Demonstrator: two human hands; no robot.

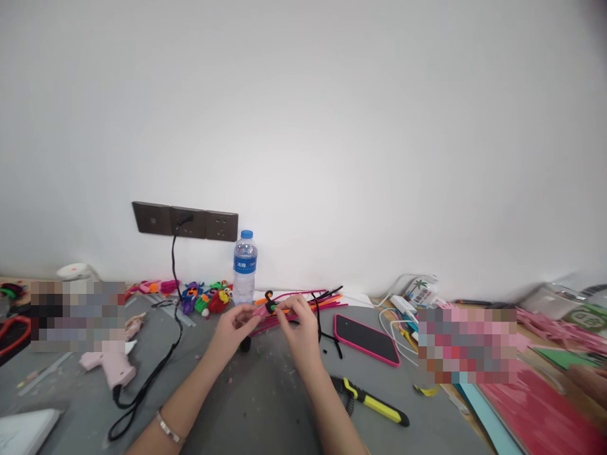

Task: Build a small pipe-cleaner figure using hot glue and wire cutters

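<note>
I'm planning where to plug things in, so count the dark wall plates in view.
3, side by side on the wall: the left plate, the middle plate with a black plug in it, and the right plate, nearest the water bottle. No others show.

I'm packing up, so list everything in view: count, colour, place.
craft piece: one, pink and black, between hands
fuzzy stems: several, mixed colours, behind hands
fuzzy figures: several, multicoloured, left of bottle
bottle: one, clear, by wall
socket plates: three, dark, wall
glue gun: one, pink, left
cord: one, black, left
phone: one, black, pink edge, right
pliers: one, black and yellow, right
sheets: several, red, blue, green, right
pixelated patches: two, mixed colours, both sides
scraps: several, mixed, scattered
tabletop: one, grey, centre
another person's hand: one, right edge
bracelet: one, silver, left wrist
left hand: one, bare, centre
right hand: one, bare, centre
</note>
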